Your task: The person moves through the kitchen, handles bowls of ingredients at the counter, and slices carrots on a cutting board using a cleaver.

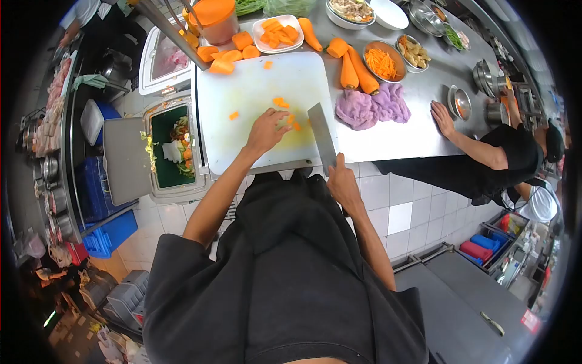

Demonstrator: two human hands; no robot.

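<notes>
A white cutting board (242, 91) lies on the steel counter. My right hand (344, 183) is closed round the handle of a cleaver (323, 134), whose blade rests over the board's right edge area. My left hand (267, 130) hovers at the board's middle with its fingers apart, beside several small carrot pieces (296, 126). A few more pieces lie near its fingertips and to the left. Larger carrot chunks (222, 66) sit at the board's top left corner. Beyond the board stands a white dish of carrot pieces (277, 34).
Whole carrots (364, 75), a bowl of shredded carrot (382, 63) and a purple cloth (371, 108) are to the right. A co-worker's hand (443, 119) rests on the counter. A green-lined scrap bin (163, 148) stands left of the board.
</notes>
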